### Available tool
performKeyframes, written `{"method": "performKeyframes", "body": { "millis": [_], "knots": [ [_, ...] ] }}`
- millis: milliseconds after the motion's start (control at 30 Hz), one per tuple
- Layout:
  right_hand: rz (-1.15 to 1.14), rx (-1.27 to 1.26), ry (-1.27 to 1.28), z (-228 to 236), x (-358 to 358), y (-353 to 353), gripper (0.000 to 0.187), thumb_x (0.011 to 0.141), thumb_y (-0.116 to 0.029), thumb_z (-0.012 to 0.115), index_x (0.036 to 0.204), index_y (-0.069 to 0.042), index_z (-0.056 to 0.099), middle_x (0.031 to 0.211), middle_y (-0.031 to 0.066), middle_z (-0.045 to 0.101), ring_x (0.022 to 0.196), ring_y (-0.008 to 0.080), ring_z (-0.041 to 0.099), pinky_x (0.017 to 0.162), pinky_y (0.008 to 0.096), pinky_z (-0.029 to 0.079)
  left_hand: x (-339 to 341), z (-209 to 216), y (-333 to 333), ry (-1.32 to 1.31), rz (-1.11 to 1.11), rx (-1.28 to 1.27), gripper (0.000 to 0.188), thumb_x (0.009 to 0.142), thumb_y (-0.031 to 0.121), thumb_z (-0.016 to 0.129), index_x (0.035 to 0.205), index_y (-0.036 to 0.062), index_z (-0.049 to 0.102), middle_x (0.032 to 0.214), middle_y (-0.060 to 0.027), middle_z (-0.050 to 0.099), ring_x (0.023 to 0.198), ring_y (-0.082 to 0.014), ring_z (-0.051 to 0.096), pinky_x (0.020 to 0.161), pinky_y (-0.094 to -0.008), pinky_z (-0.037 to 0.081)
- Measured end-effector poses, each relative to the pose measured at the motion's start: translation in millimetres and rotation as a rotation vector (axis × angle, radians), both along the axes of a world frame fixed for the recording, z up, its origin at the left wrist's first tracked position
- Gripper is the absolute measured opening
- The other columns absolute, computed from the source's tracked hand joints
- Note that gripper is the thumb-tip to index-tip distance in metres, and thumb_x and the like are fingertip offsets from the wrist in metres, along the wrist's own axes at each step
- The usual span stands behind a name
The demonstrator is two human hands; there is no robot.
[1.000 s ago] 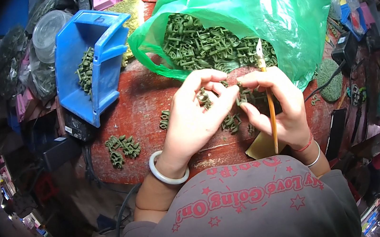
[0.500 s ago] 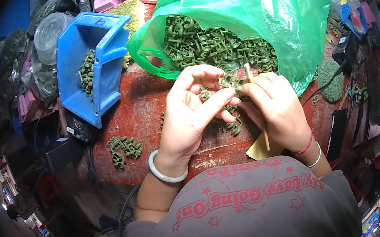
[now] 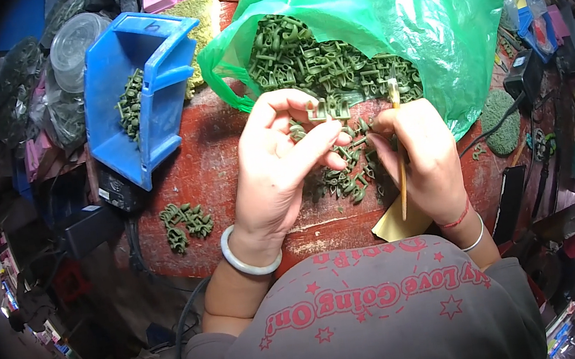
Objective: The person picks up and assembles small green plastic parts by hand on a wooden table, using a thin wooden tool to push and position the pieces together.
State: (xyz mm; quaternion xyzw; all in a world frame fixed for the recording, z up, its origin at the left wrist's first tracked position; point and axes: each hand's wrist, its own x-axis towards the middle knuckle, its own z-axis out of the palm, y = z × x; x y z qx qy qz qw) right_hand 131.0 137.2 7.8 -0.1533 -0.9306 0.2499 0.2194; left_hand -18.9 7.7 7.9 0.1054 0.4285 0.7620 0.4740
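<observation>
My left hand point(image 3: 271, 151) pinches a small green curled part point(image 3: 331, 110) between thumb and index finger, and another green piece shows by its curled fingers. Just right of it, my right hand point(image 3: 426, 154) is closed round a thin wooden stick with a pale tip point(image 3: 403, 190), held upright. Its thumb and fingertip come together beside more green pieces; whether they also grip one, I cannot tell. Below and between the hands lies a loose heap of these parts point(image 3: 356, 183). Many more point(image 3: 304, 61) fill the mouth of a green plastic bag point(image 3: 441, 21).
At left, a tilted blue bin point(image 3: 104, 124) holds some green parts. A small cluster point(image 3: 189, 224) lies on the red worn table point(image 3: 230, 187). Yellowish foam point(image 3: 204, 16) stands behind the bin. At right are a green round pad point(image 3: 499, 124), a black adapter point(image 3: 523, 72) with a cable, and yellow paper point(image 3: 398, 223).
My left hand has moved slightly left and up with the green part. My right hand has drawn away to the right with the stick, widening the gap between the hands.
</observation>
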Motion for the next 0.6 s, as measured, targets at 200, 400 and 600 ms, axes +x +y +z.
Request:
{"method": "performKeyframes", "body": {
  "millis": [200, 400, 600],
  "knots": [
    [0.104, -0.323, 0.226, 6, 3, -1, 0.031, 0.091, -0.02, 0.065, 0.114, 0.002, 0.064, 0.097, 0.0145, 0.066, 0.085, 0.0267, 0.062, 0.077, 0.036, 0.05, 3, 0, 1, 0.232, -0.103, -0.087, 0.031, 0.086, -0.005, 0.067, 0.116, -0.0023, 0.056, 0.096, -0.0099, 0.062, 0.081, -0.0151, 0.066, 0.057, -0.0216, 0.053],
    [0.165, -0.39, 0.372, 13, 8, 0, 0.032, 0.083, 0.0, 0.061, 0.115, 0.005, 0.064, 0.103, 0.0157, 0.067, 0.086, 0.0239, 0.063, 0.079, 0.034, 0.051, 4, 0, 1, 0.201, -0.162, -0.08, 0.032, 0.086, -0.006, 0.067, 0.116, -0.0019, 0.058, 0.098, -0.0093, 0.063, 0.08, -0.0139, 0.065, 0.058, -0.0215, 0.054],
    [0.15, -0.391, 0.328, 20, 5, 0, 0.032, 0.073, 0.01, 0.062, 0.101, -0.003, 0.073, 0.087, 0.0082, 0.066, 0.08, 0.0193, 0.062, 0.071, 0.0287, 0.052, 4, 5, 1, 0.101, -0.236, -0.056, 0.029, 0.086, -0.002, 0.069, 0.114, 0.0001, 0.061, 0.097, -0.006, 0.061, 0.083, -0.0107, 0.063, 0.059, -0.0212, 0.056]
  ]
}}
